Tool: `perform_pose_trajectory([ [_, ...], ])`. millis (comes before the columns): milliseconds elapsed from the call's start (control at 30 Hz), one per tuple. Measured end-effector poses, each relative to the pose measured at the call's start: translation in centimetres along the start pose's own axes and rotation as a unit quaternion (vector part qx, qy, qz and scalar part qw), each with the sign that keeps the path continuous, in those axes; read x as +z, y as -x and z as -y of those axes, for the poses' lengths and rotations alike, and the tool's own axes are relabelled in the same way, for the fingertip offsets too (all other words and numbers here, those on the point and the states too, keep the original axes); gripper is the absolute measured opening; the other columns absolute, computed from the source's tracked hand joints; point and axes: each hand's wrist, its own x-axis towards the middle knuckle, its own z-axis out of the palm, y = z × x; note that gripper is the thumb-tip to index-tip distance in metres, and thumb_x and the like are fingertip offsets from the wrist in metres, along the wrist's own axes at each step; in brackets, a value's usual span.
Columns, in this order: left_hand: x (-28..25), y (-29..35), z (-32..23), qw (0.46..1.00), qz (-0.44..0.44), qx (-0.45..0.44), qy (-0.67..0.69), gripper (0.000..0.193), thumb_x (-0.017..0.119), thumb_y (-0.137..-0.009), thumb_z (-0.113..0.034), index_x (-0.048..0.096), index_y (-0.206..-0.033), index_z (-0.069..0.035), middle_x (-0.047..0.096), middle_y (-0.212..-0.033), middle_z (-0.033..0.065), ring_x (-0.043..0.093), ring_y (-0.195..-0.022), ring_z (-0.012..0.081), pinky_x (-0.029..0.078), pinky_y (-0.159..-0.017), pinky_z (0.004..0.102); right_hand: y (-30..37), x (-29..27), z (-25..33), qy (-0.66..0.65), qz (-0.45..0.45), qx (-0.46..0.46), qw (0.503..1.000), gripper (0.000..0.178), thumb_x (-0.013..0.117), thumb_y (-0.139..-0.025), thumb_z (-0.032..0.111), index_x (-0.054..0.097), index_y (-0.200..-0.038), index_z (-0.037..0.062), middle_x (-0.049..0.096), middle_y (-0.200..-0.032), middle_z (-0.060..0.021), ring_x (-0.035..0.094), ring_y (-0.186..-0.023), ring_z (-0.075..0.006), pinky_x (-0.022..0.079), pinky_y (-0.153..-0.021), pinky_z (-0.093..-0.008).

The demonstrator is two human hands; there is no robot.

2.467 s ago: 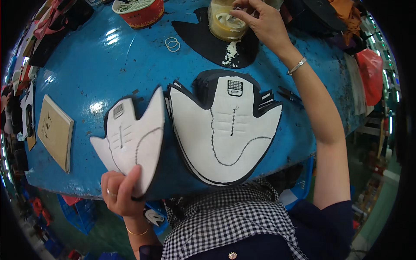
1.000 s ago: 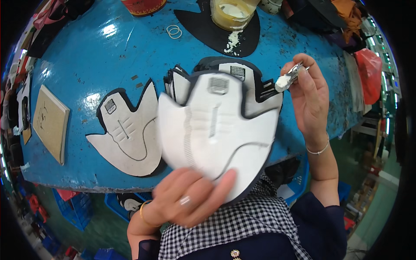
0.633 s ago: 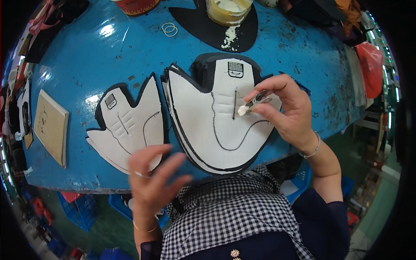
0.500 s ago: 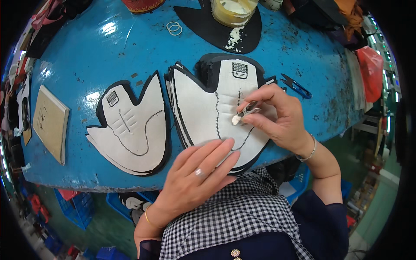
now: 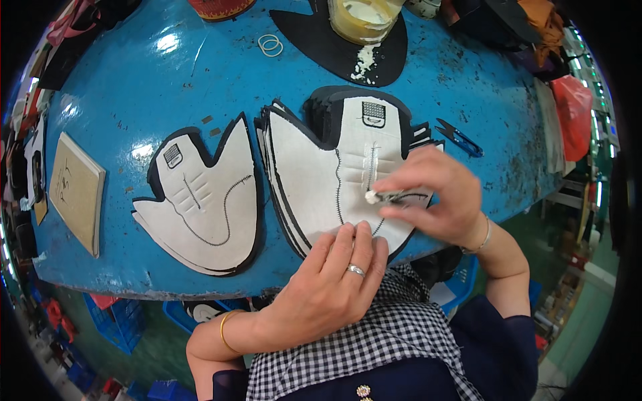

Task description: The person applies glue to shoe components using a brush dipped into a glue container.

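Note:
A stack of white shoe-upper pieces with black edges (image 5: pixel 304 184) lies in front of me, zigzag stitching and a small grid emblem on the top one. My left hand (image 5: pixel 338 277) rests on the stack's near edge, fingers lying flat and holding nothing. Over the stack, my right hand (image 5: pixel 448 194) pinches a small metal clip (image 5: pixel 398 198); motion blurs the fingers. A white wad (image 5: pixel 371 196) sticks out of the clip's tip, at the lower end of a short stitched line. A whitish wet-looking streak runs beside that line.
Left of the stack lies a smaller pile of similar pieces (image 5: pixel 207 227), then a notebook (image 5: pixel 77 194). A tub of white paste (image 5: pixel 364 20) stands on a black piece (image 5: pixel 394 63) at the back. Thread snips (image 5: pixel 459 138) and rubber bands (image 5: pixel 271 45) lie on the blue table.
My right hand has shifted slightly right and down with the clip, and the wad is now at the stitched line's lower end. My left hand has slid right along the near edge.

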Motion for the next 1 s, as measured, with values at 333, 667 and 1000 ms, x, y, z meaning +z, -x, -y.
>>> perform_pose_trajectory([
  [333,-1.9,0.2,1.7,0.997,-0.038,0.023,0.059,0.032,0.066,-0.079,-0.011,0.072,-0.109,-0.003,0.056,-0.088,0.0033,0.06,-0.082,0.0174,0.054,-0.078,0.0307,-10.0,-3.2,-15.0,-0.022,-0.218,0.239,0.946,0.018,0.074,-0.092,0.013,0.07,-0.107,0.0028,0.069,-0.097,-0.0039,0.061,-0.086,-0.0107,0.049,-0.078,-0.0251],
  [667,-3.9,9.1,4.8,0.946,-0.107,-0.295,-0.081,0.046,0.082,-0.067,-0.002,0.074,-0.112,-0.003,0.059,-0.086,0.0079,0.059,-0.073,0.0265,0.048,-0.064,0.0395,-10.7,-3.2,-14.7,0.145,-0.145,0.169,0.964,0.022,0.08,-0.086,0.016,0.071,-0.099,0.001,0.064,-0.087,-0.0058,0.061,-0.077,-0.0127,0.049,-0.071,-0.028],
  [1000,1.0,3.0,0.9,0.988,-0.024,-0.067,0.139,0.053,0.085,-0.072,-0.028,0.073,-0.122,-0.015,0.064,-0.134,0.0036,0.062,-0.116,0.0219,0.049,-0.095,0.0367,-3.7,-2.8,-3.0,-0.17,-0.03,0.271,0.947,0.02,0.073,-0.092,0.015,0.068,-0.106,0.0014,0.071,-0.099,-0.0009,0.066,-0.087,-0.0114,0.05,-0.081,-0.0255],
])
